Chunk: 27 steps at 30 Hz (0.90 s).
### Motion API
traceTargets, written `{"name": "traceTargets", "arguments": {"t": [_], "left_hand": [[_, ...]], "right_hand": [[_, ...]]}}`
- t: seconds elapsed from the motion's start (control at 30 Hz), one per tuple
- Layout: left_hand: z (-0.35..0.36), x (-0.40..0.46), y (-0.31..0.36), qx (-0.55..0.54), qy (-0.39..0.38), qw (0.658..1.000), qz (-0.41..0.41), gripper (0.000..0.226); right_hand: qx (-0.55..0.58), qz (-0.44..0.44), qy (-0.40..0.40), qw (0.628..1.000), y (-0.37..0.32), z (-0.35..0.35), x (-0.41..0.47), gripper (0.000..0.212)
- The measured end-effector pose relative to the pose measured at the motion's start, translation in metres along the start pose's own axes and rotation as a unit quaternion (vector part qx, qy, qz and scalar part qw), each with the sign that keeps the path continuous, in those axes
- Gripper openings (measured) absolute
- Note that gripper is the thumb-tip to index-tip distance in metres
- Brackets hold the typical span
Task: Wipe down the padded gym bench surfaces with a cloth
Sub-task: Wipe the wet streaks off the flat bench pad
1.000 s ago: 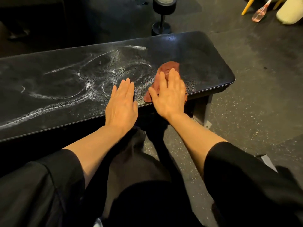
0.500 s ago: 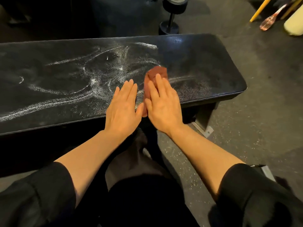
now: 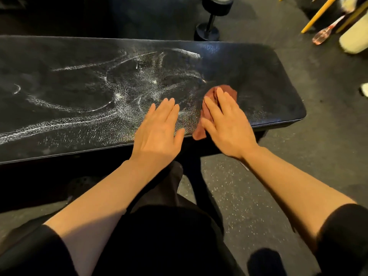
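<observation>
**Fingers flat: cloth under the right palm, padded bench half wiped**

Fingers [image 3: 223,98] of the right hand [image 3: 227,126]: straight, lying together, pressing down on the cloth; nothing curled or pinched. Fingers of the left hand [image 3: 159,130]: likewise straight, resting flat on the pad just beside the right hand, holding nothing.

Item 1, cloth [image 3: 211,96]: reddish-brown, crumpled, small. Lies on the bench top toward its right end, mostly under the right palm, one corner hanging over the near edge. Judged light, soft and limp; it will bunch and slide out unless held flat. Best taken under a spread palm, or gathered at its middle fold.

Item 2, padded gym bench [image 3: 258,76]: black, textured vinyl surface, long and flat. Whitish smear trails [image 3: 123,96] cover the middle and left; the right end looks darker and cleaner. Judged firm with slight give, slick where wet.

Item 3, dumbbell [image 3: 209,22]: on the floor behind the bench.

Item 4, speckled rubber floor [image 3: 298,156]: beneath.

Progress, judged: the smeared left portion remains to be wiped.
</observation>
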<state>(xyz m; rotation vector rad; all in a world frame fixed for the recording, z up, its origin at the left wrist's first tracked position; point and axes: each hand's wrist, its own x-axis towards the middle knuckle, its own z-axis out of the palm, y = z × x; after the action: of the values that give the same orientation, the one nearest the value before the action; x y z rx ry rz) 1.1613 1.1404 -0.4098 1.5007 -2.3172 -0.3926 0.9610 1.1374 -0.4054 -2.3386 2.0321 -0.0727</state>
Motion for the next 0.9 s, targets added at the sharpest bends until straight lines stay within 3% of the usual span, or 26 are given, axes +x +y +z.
{"name": "traceTargets", "arguments": {"t": [0.1,0.2,0.33,0.43,0.5,0.6,0.67,0.77,0.83,0.9], "left_hand": [[0.001,0.002,-0.003,0.012,-0.004,1.000,0.007,0.059],[0.000,0.003,-0.006,0.009,-0.008,1.000,0.014,0.060],[-0.004,0.007,-0.005,0.005,-0.009,1.000,0.002,0.059],[-0.008,0.010,-0.008,-0.005,-0.013,1.000,0.006,0.061],[-0.011,0.010,-0.011,-0.005,-0.020,1.000,0.014,0.062],[-0.012,0.009,-0.014,-0.002,-0.018,1.000,0.019,0.063],[-0.014,0.009,-0.013,-0.003,-0.024,1.000,0.019,0.061],[-0.012,0.010,-0.011,-0.004,-0.017,1.000,0.020,0.058],[-0.013,0.010,-0.010,-0.003,-0.013,1.000,0.020,0.058],[-0.012,0.009,-0.010,-0.002,-0.017,1.000,0.023,0.058]], "right_hand": [[-0.016,0.094,0.005,0.995,0.025,0.000,0.039,0.066],[-0.022,0.182,0.005,0.983,0.007,0.000,0.062,0.063],[-0.002,0.026,0.018,0.999,-0.039,0.003,0.017,0.070],[0.000,-0.043,-0.002,0.999,-0.020,-0.002,0.012,0.067],[-0.025,-0.003,0.012,1.000,0.000,-0.002,0.041,0.061],[-0.041,0.134,-0.003,0.990,-0.003,0.002,0.080,0.063],[-0.043,0.105,0.031,0.993,-0.028,0.004,0.067,0.067],[-0.021,-0.043,-0.013,0.999,-0.027,0.000,0.017,0.066],[-0.040,-0.032,-0.027,0.998,0.003,-0.006,0.014,0.067],[-0.102,0.058,-0.020,0.993,0.040,-0.003,0.035,0.078]]}}
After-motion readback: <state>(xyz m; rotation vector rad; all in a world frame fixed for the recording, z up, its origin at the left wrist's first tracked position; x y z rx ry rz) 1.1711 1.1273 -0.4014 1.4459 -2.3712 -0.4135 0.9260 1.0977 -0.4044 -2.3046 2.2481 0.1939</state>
